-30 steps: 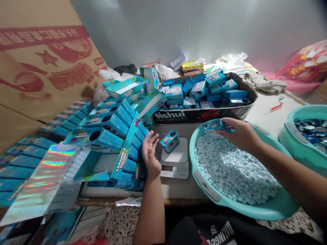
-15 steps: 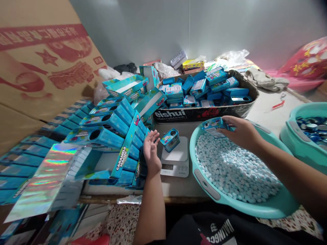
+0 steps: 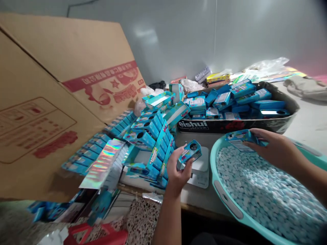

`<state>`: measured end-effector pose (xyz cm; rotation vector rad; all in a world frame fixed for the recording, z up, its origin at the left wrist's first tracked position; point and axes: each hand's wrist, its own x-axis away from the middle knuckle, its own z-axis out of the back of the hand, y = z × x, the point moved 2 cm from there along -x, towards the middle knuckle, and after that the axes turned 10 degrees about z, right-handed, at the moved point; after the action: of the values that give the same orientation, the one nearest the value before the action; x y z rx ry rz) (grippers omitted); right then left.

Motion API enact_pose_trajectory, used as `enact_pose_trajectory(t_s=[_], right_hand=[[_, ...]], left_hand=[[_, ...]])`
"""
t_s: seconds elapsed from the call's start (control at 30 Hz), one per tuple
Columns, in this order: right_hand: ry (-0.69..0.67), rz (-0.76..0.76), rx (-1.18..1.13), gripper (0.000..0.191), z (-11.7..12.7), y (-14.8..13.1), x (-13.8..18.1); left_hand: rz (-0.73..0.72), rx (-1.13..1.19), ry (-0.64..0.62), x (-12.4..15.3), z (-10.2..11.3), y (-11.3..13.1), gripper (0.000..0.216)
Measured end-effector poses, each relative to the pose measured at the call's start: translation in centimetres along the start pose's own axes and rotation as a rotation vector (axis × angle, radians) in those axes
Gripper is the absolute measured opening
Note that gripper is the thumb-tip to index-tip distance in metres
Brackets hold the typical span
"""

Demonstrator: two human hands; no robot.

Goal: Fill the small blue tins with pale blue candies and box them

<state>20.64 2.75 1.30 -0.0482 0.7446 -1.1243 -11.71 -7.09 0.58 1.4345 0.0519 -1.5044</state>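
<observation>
My left hand (image 3: 176, 172) is closed around a small blue candy tin (image 3: 187, 152), tilted so its round opening shows dark contents. That tin is just above the white digital scale (image 3: 203, 165), partly hidden behind it. Over the far left part of a turquoise tub (image 3: 216, 170), my right hand (image 3: 272, 144) grips a second blue candy tin (image 3: 238, 136) by its right end. White and pale blue candies (image 3: 265, 194) fill the tub below it.
Left of the scale stand display boxes (image 3: 154, 153) packed with blue tins. A black carton (image 3: 217, 126) heaped with more tins sits behind. The large brown cardboard box (image 3: 102, 51) rises at the left, with a holographic sheet (image 3: 102, 166) before it.
My left hand went from open beside the scale to gripping the tin that stood on it, lifting and tilting it. The right hand still holds its tin over the tub. The view swung left.
</observation>
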Motion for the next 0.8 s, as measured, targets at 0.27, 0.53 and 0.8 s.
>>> enact_pose_trajectory(t_s=[0.27, 0.53, 0.8], right_hand=[[-0.019, 0.067, -0.147, 0.05, -0.2, -0.7, 0.2], [0.02, -0.033, -0.791, 0.04, -1.6, -7.1, -2.2], [-0.23, 0.282, -0.794, 0.025, -9.2, -11.7, -4.1]], left_hand=[[-0.073, -0.122, 0.659, -9.0, 12.2, 6.7, 0.017], [0.163, -0.119, 0.252, -13.6, 14.4, -0.5, 0.076], [0.207, -0.099, 0.127, -12.8, 14.3, -3.6, 0.068]])
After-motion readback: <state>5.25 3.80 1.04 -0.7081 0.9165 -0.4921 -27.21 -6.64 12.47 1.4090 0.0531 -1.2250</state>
